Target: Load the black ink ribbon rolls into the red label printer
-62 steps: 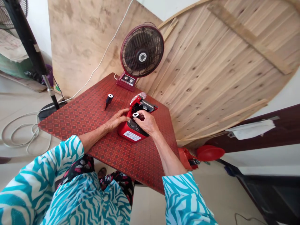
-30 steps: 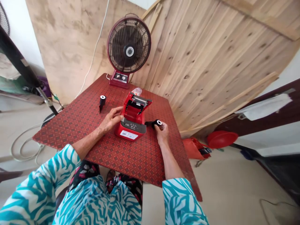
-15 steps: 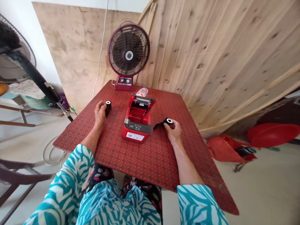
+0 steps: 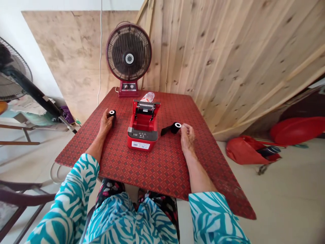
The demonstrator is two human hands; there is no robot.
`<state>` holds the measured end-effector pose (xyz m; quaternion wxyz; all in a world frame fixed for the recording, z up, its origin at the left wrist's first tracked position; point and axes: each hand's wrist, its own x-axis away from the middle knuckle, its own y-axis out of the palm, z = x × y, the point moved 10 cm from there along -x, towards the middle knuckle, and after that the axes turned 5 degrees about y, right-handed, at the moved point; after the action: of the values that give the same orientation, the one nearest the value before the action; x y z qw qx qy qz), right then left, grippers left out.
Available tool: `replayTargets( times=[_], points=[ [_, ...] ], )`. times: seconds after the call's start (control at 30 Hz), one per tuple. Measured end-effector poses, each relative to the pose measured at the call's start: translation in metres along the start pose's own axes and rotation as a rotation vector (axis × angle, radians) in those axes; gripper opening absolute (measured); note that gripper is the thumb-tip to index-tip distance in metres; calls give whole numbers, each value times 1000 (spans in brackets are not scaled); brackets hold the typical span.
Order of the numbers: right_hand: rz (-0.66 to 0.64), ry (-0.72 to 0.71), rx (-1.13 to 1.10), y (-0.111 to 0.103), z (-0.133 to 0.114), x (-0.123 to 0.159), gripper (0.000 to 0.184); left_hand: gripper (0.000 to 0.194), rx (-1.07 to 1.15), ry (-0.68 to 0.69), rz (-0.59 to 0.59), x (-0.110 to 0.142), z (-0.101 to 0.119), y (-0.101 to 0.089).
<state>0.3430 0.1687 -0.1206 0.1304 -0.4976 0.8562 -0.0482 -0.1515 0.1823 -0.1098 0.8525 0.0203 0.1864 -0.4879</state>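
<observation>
Extends both arms in teal-and-white sleeves (image 4: 83, 166) over the near half of a red patterned desk (image 4: 152, 176). Faces a boxy red machine (image 4: 142, 135) at the desk's middle, dark lid (image 4: 146, 106) raised, white label (image 4: 141, 145) on the near side. Rests the right hand (image 4: 188, 137) at the right edge of a black roll (image 4: 174, 128), black tail (image 4: 166, 130) pointing left toward the machine; impossible to tell that grip as apart or together. Clamps the left hand's (image 4: 105, 122) grip around a second black roll (image 4: 114, 117), left of the machine. Looks, farther off, toward a clear bottle (image 4: 148, 97) just beyond the lid, a dark red fan (image 4: 129, 54) at the desk's far left and pale wooden boards (image 4: 190, 51).
</observation>
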Motion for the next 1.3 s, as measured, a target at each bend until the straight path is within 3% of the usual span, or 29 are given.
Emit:
replayTargets(
  times=[0.17,0.27,0.4,0.47,0.53,0.63,0.73,0.8,0.93,1.1,1.3],
  points=[
    [13,26,-25,0,-1,1,64,33,-17,11,-27,7,13,-3],
    [19,22,-44,0,-2,1,64,35,28,32,-31,15,27,-6],
    [6,-15,-54,2,-8,2,56,45,332,82,-51,27,63,-7],
    [-6,-36,-57,4,-9,2,50,48,441,78,-140,36,87,3],
    [-5,-54,-62,4,-10,0,46,53,449,60,-307,47,114,24],
    [6,-74,-75,4,-10,-2,44,56,221,63,-589,67,147,63],
    [9,-72,-82,5,-10,-2,44,52,-159,204,-831,82,168,100],
    [4,-70,-89,7,-11,-2,44,47,-340,319,-928,87,175,120],
    [0,-99,-104,10,-15,-3,42,36,-639,455,-1060,89,172,150],
    [-2,-127,-132,12,-15,-4,40,26,-1032,478,-1173,85,154,177],
    [-25,-88,-128,12,-13,-4,41,15,-1071,431,-1294,87,148,189]
  ],
)
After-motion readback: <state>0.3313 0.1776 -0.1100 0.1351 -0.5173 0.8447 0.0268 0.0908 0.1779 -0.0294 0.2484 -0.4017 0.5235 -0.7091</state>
